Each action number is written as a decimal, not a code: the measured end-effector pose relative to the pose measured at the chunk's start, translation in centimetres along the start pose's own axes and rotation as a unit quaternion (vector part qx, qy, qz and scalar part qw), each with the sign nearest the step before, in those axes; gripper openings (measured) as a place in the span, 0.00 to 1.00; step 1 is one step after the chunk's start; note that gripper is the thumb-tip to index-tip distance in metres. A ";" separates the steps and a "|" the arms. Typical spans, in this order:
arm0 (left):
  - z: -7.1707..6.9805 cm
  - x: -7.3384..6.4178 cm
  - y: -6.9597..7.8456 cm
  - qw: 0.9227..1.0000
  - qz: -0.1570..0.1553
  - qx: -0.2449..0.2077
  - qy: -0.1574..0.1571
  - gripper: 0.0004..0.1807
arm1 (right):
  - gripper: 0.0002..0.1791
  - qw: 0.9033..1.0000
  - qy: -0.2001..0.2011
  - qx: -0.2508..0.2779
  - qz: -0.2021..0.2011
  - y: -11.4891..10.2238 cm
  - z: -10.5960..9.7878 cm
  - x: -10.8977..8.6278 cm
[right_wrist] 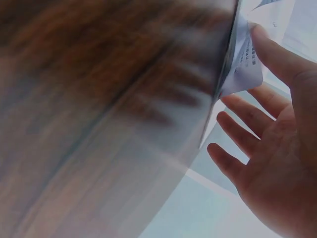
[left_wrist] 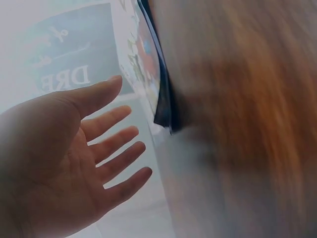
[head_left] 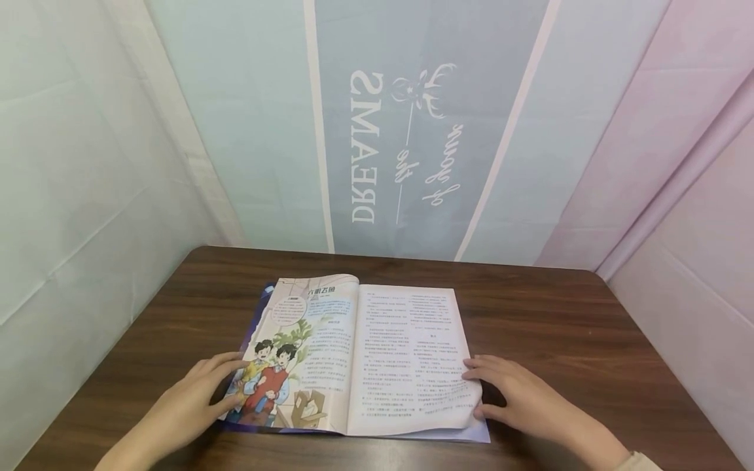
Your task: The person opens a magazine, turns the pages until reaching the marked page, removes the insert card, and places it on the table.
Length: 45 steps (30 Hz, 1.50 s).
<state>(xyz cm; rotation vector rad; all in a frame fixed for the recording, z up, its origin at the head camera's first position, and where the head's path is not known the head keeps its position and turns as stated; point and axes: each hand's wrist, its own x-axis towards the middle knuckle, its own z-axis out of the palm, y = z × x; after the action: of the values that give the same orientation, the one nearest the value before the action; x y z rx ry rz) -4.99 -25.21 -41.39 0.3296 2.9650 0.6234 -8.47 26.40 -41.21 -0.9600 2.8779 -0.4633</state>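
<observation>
An open magazine [head_left: 389,353] lies on the table, a colour illustration of two figures on its left page and columns of text on the right. My right hand [head_left: 518,396] pinches the lower outer corner of the right-hand page [right_wrist: 247,74] between thumb and fingers. That corner bends up from the sheets below. At the left edge, my left hand [head_left: 197,399] rests with fingers spread and thumb over the illustrated page. In the left wrist view, the left hand [left_wrist: 74,148] has loosely straight fingers beside the magazine's dark cover edge [left_wrist: 166,99].
The dark wood-grain table [head_left: 559,327] extends on both sides of the magazine. Behind it hangs a pastel striped curtain [head_left: 412,131] with mirrored lettering and a deer's head. Pale fabric walls [head_left: 76,196] stand at left and right.
</observation>
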 end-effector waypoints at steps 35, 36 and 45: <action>2.7 4.4 15.5 0.973 0.190 -0.118 0.054 0.24 | 0.17 0.974 0.220 0.032 -0.038 -3.4 -2.4 4.6; 2.7 4.5 15.9 0.971 0.198 -0.119 0.060 0.24 | 0.18 0.974 0.223 0.033 -0.036 -3.6 -2.5 4.7; 2.9 5.5 18.9 0.949 0.264 -0.139 0.103 0.26 | 0.19 0.969 0.238 0.044 -0.058 -5.5 -3.6 5.4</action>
<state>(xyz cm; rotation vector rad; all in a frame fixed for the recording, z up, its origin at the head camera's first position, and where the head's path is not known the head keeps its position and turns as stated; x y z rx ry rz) -6.38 -5.91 -36.61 1.1085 2.9106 1.1787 -10.18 19.94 -36.00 -1.1408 3.1821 -0.9425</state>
